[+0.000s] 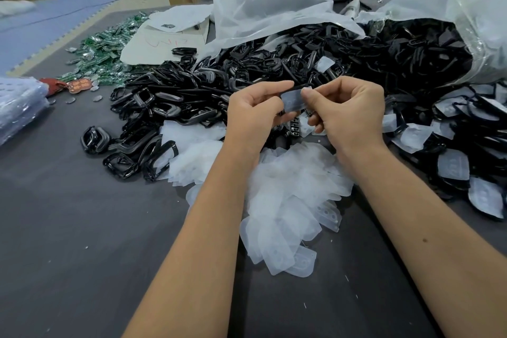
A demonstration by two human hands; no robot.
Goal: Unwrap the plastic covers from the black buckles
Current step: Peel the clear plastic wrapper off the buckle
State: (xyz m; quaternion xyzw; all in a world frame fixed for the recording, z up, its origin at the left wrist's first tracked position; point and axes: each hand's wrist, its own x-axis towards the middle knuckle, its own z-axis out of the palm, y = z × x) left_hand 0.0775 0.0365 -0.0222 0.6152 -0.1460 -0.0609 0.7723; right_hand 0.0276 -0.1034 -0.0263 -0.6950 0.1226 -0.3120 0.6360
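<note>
Hands: left hand [253, 110] grips a buckle [295, 88] above the table [68, 214]; right hand [348, 110] pinches its cover [293, 100].
Done: bare buckles [164, 99] at left, shed covers [288, 200] in front.
Left: wrapped buckles [452, 159] at right; the bag [452, 8] probably holds more.

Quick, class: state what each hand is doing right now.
Left hand: closed, gripping the black buckle.
Right hand: closed, pinching the buckle's plastic cover.
</note>
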